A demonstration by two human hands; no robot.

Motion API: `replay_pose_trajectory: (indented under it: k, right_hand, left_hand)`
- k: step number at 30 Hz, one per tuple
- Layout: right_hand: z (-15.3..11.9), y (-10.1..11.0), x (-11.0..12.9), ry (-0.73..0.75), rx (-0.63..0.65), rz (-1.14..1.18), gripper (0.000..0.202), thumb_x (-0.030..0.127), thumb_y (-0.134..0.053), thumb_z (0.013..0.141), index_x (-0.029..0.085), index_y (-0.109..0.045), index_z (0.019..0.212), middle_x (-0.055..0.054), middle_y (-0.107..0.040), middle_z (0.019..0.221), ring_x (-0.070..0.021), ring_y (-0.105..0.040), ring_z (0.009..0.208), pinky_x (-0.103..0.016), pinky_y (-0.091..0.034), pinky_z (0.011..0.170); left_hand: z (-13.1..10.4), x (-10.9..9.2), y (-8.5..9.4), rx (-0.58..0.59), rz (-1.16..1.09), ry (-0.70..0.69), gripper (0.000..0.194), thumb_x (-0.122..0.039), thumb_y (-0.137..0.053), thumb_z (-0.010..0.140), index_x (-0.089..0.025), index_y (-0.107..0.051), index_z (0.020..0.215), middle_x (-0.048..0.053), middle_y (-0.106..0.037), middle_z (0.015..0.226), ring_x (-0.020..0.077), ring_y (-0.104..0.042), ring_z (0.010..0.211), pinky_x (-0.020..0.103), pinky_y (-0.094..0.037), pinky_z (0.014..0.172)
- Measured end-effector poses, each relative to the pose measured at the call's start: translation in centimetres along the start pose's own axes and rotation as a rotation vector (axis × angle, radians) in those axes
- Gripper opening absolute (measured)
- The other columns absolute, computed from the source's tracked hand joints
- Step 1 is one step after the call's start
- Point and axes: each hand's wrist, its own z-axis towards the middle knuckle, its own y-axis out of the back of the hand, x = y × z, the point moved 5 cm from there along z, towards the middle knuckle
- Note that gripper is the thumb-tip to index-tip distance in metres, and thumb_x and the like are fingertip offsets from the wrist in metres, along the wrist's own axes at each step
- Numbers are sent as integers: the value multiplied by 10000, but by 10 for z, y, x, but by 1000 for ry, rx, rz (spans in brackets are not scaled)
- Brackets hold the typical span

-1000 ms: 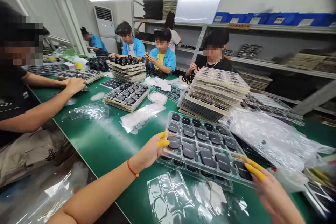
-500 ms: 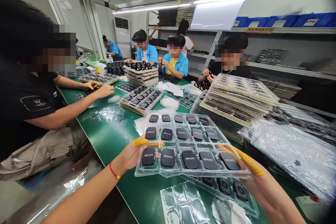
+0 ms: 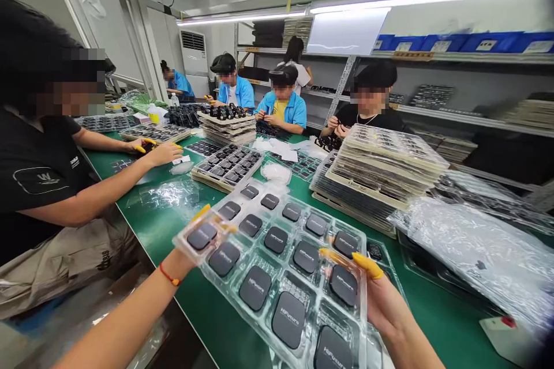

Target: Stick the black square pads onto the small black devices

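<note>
A clear plastic tray (image 3: 279, 271) with several dark rounded-square pieces in its pockets is held in front of me, turned diagonally. My left hand (image 3: 190, 248) grips its left corner, a yellow cover on a finger. Around the right edge are the fingers of my right hand (image 3: 381, 288), also with yellow finger covers; part of them shows through the plastic. Under the held tray, another clear tray (image 3: 383, 253) with dark pieces is mostly hidden.
A tall stack of trays (image 3: 376, 173) stands beyond at the right, beside plastic-wrapped items (image 3: 467, 248). A filled tray stack (image 3: 227, 164) lies ahead. Left, a person's hands (image 3: 162, 153) work at the green table (image 3: 162, 222). More people sit across.
The held tray has turned clockwise and tilted to show more of its top. My left hand has moved left, and my right hand slightly left and down.
</note>
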Motion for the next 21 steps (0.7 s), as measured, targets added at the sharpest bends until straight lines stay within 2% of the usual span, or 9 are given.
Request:
replay_pose_trajectory:
  k: [3,5,6,9,11,13,16,17,21]
  right_hand:
    - [-12,-8,1,98,-116,98,226,375,-670,660,212,-681,816,-52,-711,892,-266,-623,992,-388,-531,865]
    - [-13,-21,-1,140,-125,192,246,339,-668,684,218,-664,898,-33,-701,953,-243,-612,1019,-373,-529,881]
    - [-11,-30,-2,161,-115,234,255,310,-666,693,225,-651,933,-22,-697,973,-227,-610,1024,-357,-534,877]
    - [4,-60,-3,241,-52,330,291,203,-628,720,246,-617,1007,-2,-682,1033,-185,-602,1042,-314,-537,871]
    - [18,-79,-4,273,-3,387,327,160,-584,737,239,-598,1053,-13,-664,1084,-182,-592,1061,-333,-527,893]
    - [30,-95,-9,271,41,474,364,136,-558,749,236,-573,1099,-17,-644,1130,-180,-584,1076,-355,-502,932]
    - [44,-113,-23,241,109,592,438,104,-589,738,259,-535,1144,5,-622,1168,-164,-574,1092,-341,-452,987]
    - [47,-117,-29,224,129,606,456,96,-610,727,264,-530,1144,8,-622,1169,-161,-572,1095,-333,-439,998]
    - [62,-125,-56,88,171,571,400,133,-671,702,251,-554,1067,-3,-632,1148,-173,-575,1092,-333,-425,993]
  left_hand:
    - [-14,-2,-34,-79,-329,-8,570,-644,-241,865,-264,-602,1090,3,-677,1034,214,-613,981,340,-498,845]
    - [-34,4,-68,3,-427,-38,604,-649,-218,871,-266,-496,1247,41,-579,1230,258,-506,1162,433,-421,973]
    - [-44,9,-86,87,-433,-58,617,-656,-254,864,-260,-449,1295,65,-524,1296,277,-449,1221,466,-374,1014]
    - [-66,17,-133,330,-388,-229,721,-625,-537,769,-280,-344,1372,75,-322,1449,301,-252,1343,476,-236,1099]
    - [-62,15,-149,302,-405,-331,875,-619,-646,683,-317,-255,1405,60,-224,1491,299,-185,1365,458,-187,1121]
    - [-46,9,-150,93,-469,-365,863,-586,-648,708,-316,-229,1412,71,-225,1490,287,-209,1360,436,-210,1118]
    - [-19,-2,-133,-255,-597,-335,573,-421,-586,831,-287,-367,1344,86,-384,1410,258,-352,1298,406,-330,1062]
    - [-12,-4,-125,-311,-636,-329,502,-375,-585,837,-277,-423,1301,85,-447,1363,251,-409,1259,399,-367,1034]
    - [19,2,-79,-398,-724,-325,319,-251,-634,772,-213,-576,1082,74,-616,1146,213,-597,1029,358,-491,887]
